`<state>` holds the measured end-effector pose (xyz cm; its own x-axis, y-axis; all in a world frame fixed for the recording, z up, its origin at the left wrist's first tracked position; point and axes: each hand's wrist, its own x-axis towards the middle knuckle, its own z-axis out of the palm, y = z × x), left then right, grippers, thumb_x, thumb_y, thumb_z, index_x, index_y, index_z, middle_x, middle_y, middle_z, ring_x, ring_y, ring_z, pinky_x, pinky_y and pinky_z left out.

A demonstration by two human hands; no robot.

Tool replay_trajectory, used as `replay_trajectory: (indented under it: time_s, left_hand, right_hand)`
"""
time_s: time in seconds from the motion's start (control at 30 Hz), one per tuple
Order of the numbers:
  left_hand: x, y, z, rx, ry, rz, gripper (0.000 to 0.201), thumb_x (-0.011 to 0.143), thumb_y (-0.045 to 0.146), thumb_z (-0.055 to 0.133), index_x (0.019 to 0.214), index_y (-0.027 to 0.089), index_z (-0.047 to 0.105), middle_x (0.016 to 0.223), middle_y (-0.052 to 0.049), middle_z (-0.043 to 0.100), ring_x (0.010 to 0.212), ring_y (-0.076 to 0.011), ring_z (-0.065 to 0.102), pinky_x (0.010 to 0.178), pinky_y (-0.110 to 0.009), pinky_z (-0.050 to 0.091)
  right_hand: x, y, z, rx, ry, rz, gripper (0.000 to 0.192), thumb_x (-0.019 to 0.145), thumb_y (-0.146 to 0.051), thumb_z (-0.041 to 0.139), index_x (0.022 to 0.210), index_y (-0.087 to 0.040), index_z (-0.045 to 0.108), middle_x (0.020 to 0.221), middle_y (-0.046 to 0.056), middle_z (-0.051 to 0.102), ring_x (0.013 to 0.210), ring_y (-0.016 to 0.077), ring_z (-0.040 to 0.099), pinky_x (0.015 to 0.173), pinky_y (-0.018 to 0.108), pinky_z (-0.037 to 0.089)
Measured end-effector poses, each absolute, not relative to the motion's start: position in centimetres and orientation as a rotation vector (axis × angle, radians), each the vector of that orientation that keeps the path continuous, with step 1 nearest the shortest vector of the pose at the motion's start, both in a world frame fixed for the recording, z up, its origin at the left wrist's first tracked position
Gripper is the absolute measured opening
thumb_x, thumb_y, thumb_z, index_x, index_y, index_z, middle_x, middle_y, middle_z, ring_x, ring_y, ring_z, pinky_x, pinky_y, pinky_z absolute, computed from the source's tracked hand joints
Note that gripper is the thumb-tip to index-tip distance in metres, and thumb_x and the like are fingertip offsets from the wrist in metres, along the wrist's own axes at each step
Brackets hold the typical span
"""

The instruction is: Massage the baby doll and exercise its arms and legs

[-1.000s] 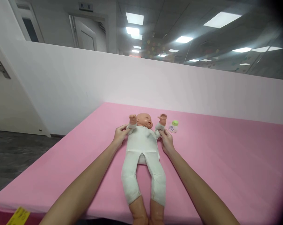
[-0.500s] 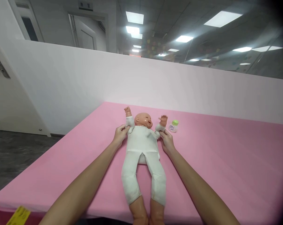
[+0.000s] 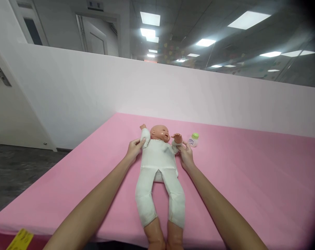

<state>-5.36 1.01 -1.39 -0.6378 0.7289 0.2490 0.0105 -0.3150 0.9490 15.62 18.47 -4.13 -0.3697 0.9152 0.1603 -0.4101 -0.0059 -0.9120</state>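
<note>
A baby doll [image 3: 158, 156] with a white cloth body lies on its back on the pink table cover [image 3: 238, 180]. Its head is at the far end, turned to the right, and its feet point towards me. My left hand [image 3: 134, 150] is closed round the doll's upper arm on the left side. On the other side my right hand [image 3: 186, 156] grips the doll's other arm near the elbow. Both doll forearms are raised. Just beyond my right hand stands a small clear jar [image 3: 193, 140] with a green lid, apart from the fingers.
A white partition wall [image 3: 173, 92] runs along the table's far edge. At the left is a door with a metal handle [image 3: 1, 74] above a dark floor [image 3: 11, 173]. A yellow label [image 3: 20, 239] hangs at the table's near left corner.
Both doll forearms have tipped: the left-side hand has sunk lower towards the head, and the right-side hand has come down towards me. My hands have hardly shifted.
</note>
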Motion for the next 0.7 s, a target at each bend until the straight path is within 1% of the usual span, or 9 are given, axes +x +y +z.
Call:
replay_trajectory:
  time_s: [0.1,0.23,0.33,0.47,0.5,0.57,0.63,0.7]
  left_hand:
    - [-5.42,0.96,-1.41,0.929,1.45,1.997,0.05,0.072,0.062,0.084,0.085,0.015,0.078,0.088,-0.008,0.072,0.078,-0.0187,0.059,0.072,-0.028,0.044]
    - [-5.47,0.98,-1.51,0.945,1.455,1.995,0.05,0.073,0.063,0.083,0.086,0.015,0.078,0.09,-0.009,0.073,0.079,-0.0188,0.059,0.072,-0.028,0.044]
    - [-5.47,1.07,-1.58,0.934,1.471,2.001,0.05,0.073,0.063,0.083,0.085,0.014,0.078,0.087,-0.008,0.072,0.077,-0.0182,0.058,0.07,-0.028,0.043]
    - [-5.43,1.08,-1.56,0.945,1.497,1.999,0.049,0.075,0.063,0.082,0.084,0.015,0.076,0.086,-0.007,0.071,0.077,-0.0175,0.057,0.07,-0.027,0.042]
    - [-5.42,1.07,-1.55,0.953,1.509,1.997,0.049,0.075,0.063,0.081,0.084,0.015,0.075,0.086,-0.006,0.07,0.077,-0.0174,0.057,0.069,-0.027,0.042]
    - [-5.44,1.08,-1.54,0.967,1.541,1.993,0.05,0.076,0.063,0.08,0.085,0.015,0.073,0.086,-0.006,0.07,0.077,-0.0176,0.058,0.069,-0.027,0.042]
    - [-5.52,1.17,-1.61,0.953,1.555,2.02,0.05,0.074,0.063,0.081,0.089,0.015,0.071,0.09,-0.006,0.07,0.081,-0.0184,0.06,0.071,-0.027,0.044]
    - [-5.66,1.32,-1.73,0.91,1.534,2.075,0.052,0.071,0.061,0.084,0.094,0.017,0.067,0.096,-0.007,0.07,0.085,-0.0193,0.062,0.074,-0.028,0.046]
  right_hand:
    - [15.68,18.28,-3.89,-0.623,-1.212,1.592,0.046,0.065,-0.034,0.086,0.103,-0.026,0.062,0.075,-0.004,0.071,0.059,0.0135,0.057,0.051,0.024,0.043]
    - [15.75,17.78,-3.35,-0.633,-1.212,1.58,0.041,0.067,-0.036,0.085,0.098,-0.025,0.062,0.065,-0.006,0.064,0.052,0.0114,0.05,0.048,0.024,0.04]
    - [15.77,17.67,-3.25,-0.654,-1.222,1.541,0.042,0.068,-0.044,0.086,0.097,-0.024,0.063,0.066,-0.005,0.065,0.053,0.0124,0.052,0.047,0.025,0.041]
    - [15.74,17.9,-3.6,-0.69,-1.24,1.511,0.044,0.068,-0.055,0.085,0.086,-0.023,0.061,0.064,-0.005,0.062,0.052,0.013,0.052,0.046,0.026,0.041]
    - [15.71,17.93,-3.67,-0.693,-1.238,1.511,0.044,0.068,-0.055,0.086,0.085,-0.023,0.061,0.064,-0.005,0.062,0.052,0.013,0.053,0.047,0.026,0.041]
    - [15.66,17.89,-3.7,-0.671,-1.239,1.516,0.043,0.067,-0.052,0.086,0.09,-0.023,0.064,0.071,-0.003,0.067,0.057,0.0142,0.057,0.051,0.026,0.044]
    - [15.61,17.78,-3.59,-0.629,-1.241,1.531,0.042,0.067,-0.045,0.086,0.096,-0.023,0.066,0.079,-0.002,0.07,0.065,0.0158,0.062,0.056,0.027,0.047]
    - [15.57,17.67,-3.5,-0.599,-1.238,1.547,0.039,0.066,-0.039,0.085,0.097,-0.024,0.067,0.081,-0.002,0.07,0.07,0.016,0.063,0.06,0.027,0.049]
